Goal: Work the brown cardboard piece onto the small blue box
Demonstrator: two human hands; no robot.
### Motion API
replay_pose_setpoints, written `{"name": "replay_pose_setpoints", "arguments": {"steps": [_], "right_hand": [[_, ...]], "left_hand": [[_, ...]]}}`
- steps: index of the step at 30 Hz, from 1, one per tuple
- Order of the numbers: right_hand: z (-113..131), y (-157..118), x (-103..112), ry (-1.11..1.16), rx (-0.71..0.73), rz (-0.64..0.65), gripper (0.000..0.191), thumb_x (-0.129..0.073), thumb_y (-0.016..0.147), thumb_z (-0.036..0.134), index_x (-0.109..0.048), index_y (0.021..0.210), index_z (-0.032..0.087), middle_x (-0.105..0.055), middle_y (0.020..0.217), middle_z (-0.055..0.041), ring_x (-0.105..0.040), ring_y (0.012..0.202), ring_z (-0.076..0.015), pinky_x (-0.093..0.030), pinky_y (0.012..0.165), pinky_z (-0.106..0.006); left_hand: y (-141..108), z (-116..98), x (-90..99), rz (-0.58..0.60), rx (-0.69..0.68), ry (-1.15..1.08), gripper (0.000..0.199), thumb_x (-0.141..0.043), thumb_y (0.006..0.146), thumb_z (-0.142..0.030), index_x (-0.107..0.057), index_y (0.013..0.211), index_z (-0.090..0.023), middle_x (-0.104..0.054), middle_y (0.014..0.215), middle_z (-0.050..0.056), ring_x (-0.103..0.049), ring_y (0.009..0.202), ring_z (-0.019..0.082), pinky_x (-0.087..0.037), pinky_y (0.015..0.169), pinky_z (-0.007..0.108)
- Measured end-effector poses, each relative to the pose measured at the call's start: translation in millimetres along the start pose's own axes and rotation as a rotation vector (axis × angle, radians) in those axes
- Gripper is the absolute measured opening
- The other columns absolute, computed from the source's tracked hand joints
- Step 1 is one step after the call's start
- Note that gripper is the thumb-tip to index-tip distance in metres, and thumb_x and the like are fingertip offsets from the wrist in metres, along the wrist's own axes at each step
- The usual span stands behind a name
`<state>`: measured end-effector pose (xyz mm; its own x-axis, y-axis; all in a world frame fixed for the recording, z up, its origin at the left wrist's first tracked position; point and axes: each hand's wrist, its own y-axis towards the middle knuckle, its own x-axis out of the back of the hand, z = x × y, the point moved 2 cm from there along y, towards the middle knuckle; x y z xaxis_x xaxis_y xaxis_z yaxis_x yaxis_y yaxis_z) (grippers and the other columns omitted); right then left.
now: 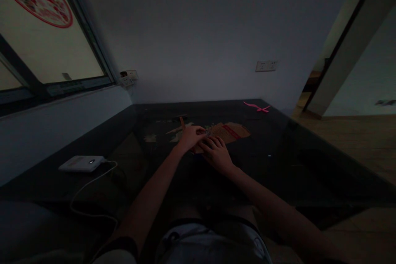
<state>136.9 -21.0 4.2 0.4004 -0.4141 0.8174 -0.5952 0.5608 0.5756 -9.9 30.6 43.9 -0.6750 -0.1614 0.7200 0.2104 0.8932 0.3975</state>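
Note:
A brown cardboard piece with a red band and small dark print lies on the dark tabletop in front of me. My left hand is at its near left part, thumb and fingertips closed in a pinch by its edge; one slim finger-like shape sticks up at the hand's far side. My right hand bends its fingers over the near edge of the cardboard, close beside the left fingertips. The right thumb is hidden. Pale torn-looking scraps lie left of my left hand. The light is dim and fine detail is lost.
A white power bank with a white cable rests at the table's left. A pink ribbon-like strip lies at the far right corner. A small dark object lies beyond my hands. The table meets the wall behind.

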Motion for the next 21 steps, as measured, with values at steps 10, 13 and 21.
{"name": "replay_pose_setpoints", "arguments": {"steps": [10,13,21], "right_hand": [[3.0,0.9,2.1,0.017,-0.009,-0.019,0.043,-0.054,0.086,0.026,-0.051,0.129,0.028,-0.053,0.130,-0.0069,-0.040,0.122,-0.0256,-0.023,0.104,-0.046],[3.0,1.1,1.6,0.017,-0.011,-0.018,0.043,-0.054,0.086,0.027,-0.051,0.128,0.028,-0.053,0.131,-0.0065,-0.038,0.123,-0.0261,-0.023,0.104,-0.046],[3.4,0.5,2.2,0.017,-0.010,-0.004,0.043,-0.054,0.086,0.026,-0.050,0.129,0.027,-0.055,0.128,-0.0074,-0.040,0.120,-0.0262,-0.023,0.103,-0.046]], "left_hand": [[10.6,-12.9,-5.3,-0.011,-0.034,0.150,0.008,-0.064,0.075,-0.020,-0.070,0.078,-0.018,-0.072,0.080,0.006,-0.065,0.077,0.019,-0.048,0.073,0.029],[9.0,-14.1,-5.0,-0.025,-0.050,0.166,0.009,-0.062,0.077,-0.021,-0.070,0.080,-0.018,-0.071,0.080,0.006,-0.065,0.077,0.018,-0.047,0.073,0.029],[4.7,-17.8,-1.5,-0.141,-0.057,0.071,0.006,-0.063,0.076,-0.019,-0.067,0.077,-0.016,-0.070,0.079,0.005,-0.064,0.075,0.017,-0.048,0.071,0.027]]}}
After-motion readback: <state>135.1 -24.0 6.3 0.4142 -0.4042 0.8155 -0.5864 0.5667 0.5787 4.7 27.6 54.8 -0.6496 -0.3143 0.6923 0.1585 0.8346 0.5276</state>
